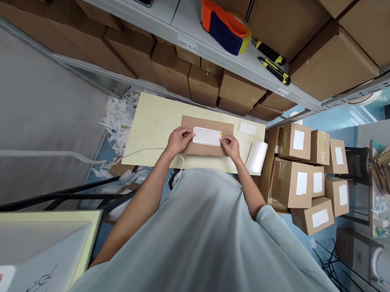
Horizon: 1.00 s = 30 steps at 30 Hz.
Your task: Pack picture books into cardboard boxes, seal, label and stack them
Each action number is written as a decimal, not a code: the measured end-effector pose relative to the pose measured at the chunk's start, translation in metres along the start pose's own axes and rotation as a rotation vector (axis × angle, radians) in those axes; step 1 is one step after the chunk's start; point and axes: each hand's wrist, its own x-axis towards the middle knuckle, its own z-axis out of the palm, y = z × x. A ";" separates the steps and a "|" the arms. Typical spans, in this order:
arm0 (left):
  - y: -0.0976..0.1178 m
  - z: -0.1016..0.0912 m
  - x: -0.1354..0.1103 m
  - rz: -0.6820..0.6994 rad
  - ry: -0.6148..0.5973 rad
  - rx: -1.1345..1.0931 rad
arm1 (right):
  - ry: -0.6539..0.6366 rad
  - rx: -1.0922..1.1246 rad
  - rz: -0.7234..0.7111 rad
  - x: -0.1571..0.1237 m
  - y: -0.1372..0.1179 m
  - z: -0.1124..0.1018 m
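A white label (pixel 207 136) with a small yellow mark at its right end lies over a brown cardboard box (pixel 210 150) on the pale yellow table (pixel 157 118). My left hand (pixel 179 139) pinches the label's left edge between thumb and fingers. At the opposite edge, my right hand (pixel 230 146) pinches it near the lower right corner. Whether the label's middle touches the cardboard I cannot tell. Right of the box lie a white slip (pixel 248 128) and a white roll (pixel 257 157).
Above the table runs a grey shelf (pixel 174 31) with an orange and blue tape dispenser (pixel 226 27) and two cutters (pixel 274 71). Labelled boxes (pixel 293 180) are stacked at right. White scraps (pixel 118 121) heap at left. A white cable (pixel 146 150) crosses the table's front left.
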 end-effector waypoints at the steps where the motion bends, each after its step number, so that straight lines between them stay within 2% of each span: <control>1: 0.000 0.000 0.000 0.003 0.004 0.005 | 0.000 -0.003 0.000 0.000 0.000 0.000; 8: -0.001 0.004 -0.001 0.004 0.030 0.090 | -0.007 0.015 -0.001 -0.003 -0.001 -0.001; 13: 0.001 0.009 -0.004 0.021 0.071 0.126 | -0.027 -0.028 -0.066 -0.008 0.000 -0.002; 30: 0.000 0.012 -0.009 0.045 0.088 0.201 | -0.029 -0.148 -0.141 -0.004 0.014 0.004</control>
